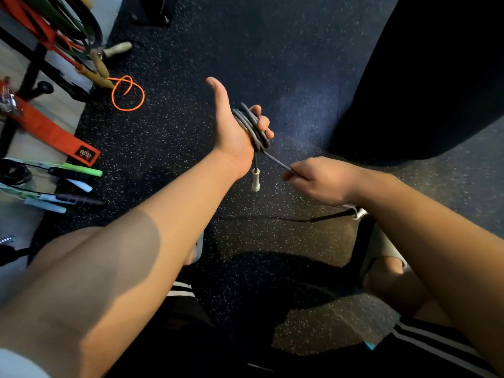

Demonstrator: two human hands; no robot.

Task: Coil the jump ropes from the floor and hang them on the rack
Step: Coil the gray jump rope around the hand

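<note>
A grey jump rope [252, 126] is wound in several loops around my left hand [231, 126], whose thumb points up while the fingers curl over the coil. One white handle [255, 180] dangles below that hand. My right hand [319, 181] is closed on the rope's free strand, pulled taut toward the coil. The rope's black tail and other white handle [358, 212] trail on the floor under my right forearm. An orange rope [128, 94] lies looped on the floor at the upper left. The black rack [32, 69] stands at the far left with bands and ropes hanging.
Green, blue and purple rope handles [79, 170] stick out at the left. A red strap [54, 132] hangs from the rack. A large dark object [422, 77] fills the upper right. My knees and sandalled foot [381, 252] are below on the speckled rubber floor.
</note>
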